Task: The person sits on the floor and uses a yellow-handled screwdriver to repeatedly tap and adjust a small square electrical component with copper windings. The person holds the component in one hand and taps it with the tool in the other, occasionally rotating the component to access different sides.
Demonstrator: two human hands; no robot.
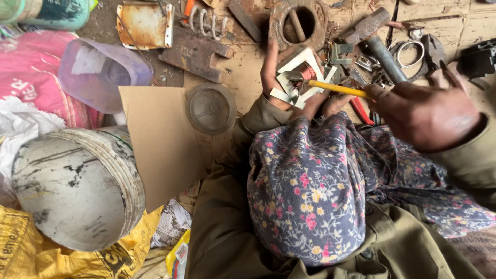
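My left hand (274, 72) holds a small white-framed coil part (298, 76) with copper winding, resting on my flowered-cloth-covered knee (310, 181). My right hand (423, 111) grips a yellow-handled tool (338, 89), likely a screwdriver, whose tip points into the coil part. Both sleeves are olive green.
A rusty metal ring (298, 21), spring (206, 20), hammer (372, 39) and several scrap metal bits lie on the wooden board ahead. At left are a cardboard sheet (155, 139), round lid (211, 108), white bucket (77, 186), clear plastic jug (98, 72), pink and yellow sacks.
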